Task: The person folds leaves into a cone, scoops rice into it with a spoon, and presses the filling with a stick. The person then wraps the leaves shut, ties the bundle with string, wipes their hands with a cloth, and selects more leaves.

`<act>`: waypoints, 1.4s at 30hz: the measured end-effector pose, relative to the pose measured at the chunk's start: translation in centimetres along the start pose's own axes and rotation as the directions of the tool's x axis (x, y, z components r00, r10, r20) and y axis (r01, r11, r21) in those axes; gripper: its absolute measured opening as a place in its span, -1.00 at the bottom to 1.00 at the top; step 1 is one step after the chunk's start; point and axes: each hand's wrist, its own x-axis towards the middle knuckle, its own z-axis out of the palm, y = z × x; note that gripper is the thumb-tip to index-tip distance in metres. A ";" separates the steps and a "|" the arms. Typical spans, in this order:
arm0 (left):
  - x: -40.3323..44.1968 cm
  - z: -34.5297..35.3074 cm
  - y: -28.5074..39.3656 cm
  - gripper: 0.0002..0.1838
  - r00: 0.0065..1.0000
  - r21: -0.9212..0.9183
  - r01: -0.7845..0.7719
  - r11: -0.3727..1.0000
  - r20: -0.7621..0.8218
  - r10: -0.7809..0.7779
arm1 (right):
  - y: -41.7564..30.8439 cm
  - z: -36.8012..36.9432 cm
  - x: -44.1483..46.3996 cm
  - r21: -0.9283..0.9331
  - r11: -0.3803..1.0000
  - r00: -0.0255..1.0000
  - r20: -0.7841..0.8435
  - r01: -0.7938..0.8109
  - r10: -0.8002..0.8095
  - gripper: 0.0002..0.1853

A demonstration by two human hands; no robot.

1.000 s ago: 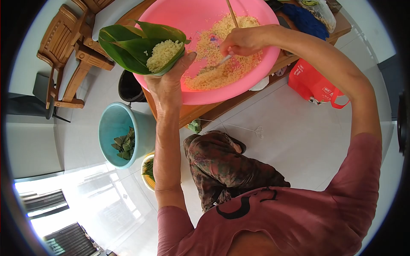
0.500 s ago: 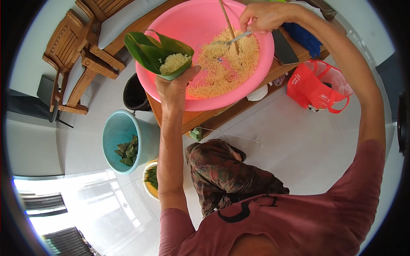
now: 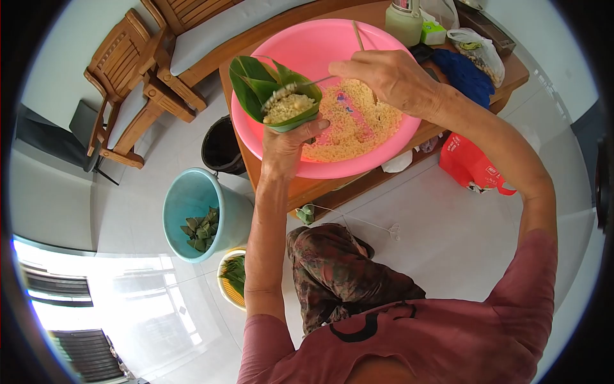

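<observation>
My left hand (image 3: 289, 144) is closed around a cone of green leaves (image 3: 248, 82) above the near left rim of a pink basin (image 3: 352, 168). Rice (image 3: 289, 110) fills the mouth of the cone. My right hand (image 3: 390, 80) grips the handle of a spoon (image 3: 280, 96), whose bowl rests at the rice in the leaves. Loose rice (image 3: 345, 144) lies over the bottom of the basin. A thin stick (image 3: 357, 35) leans in the basin behind my right hand, its lower part mostly hidden.
The basin sits on a wooden table (image 3: 505, 83) with a jar (image 3: 403, 24) and plastic bags. Below stand a blue bucket (image 3: 173, 237) holding leaf-wrapped parcels (image 3: 201, 229), a yellow basket (image 3: 228, 291) of leaves, a black bin (image 3: 220, 153) and a red bag (image 3: 470, 163).
The spoon with rice has moved left from over the basin to the leaf cone, which now holds more rice. The whole view has shifted, showing more of the table's far side.
</observation>
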 end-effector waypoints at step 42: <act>-0.9 0.8 0.5 -0.57 0.999 0.139 -0.021 0.990 0.030 0.017 | -0.9 -1.6 4.6 0.950 0.306 0.898 -0.083 -0.058 0.431 -0.74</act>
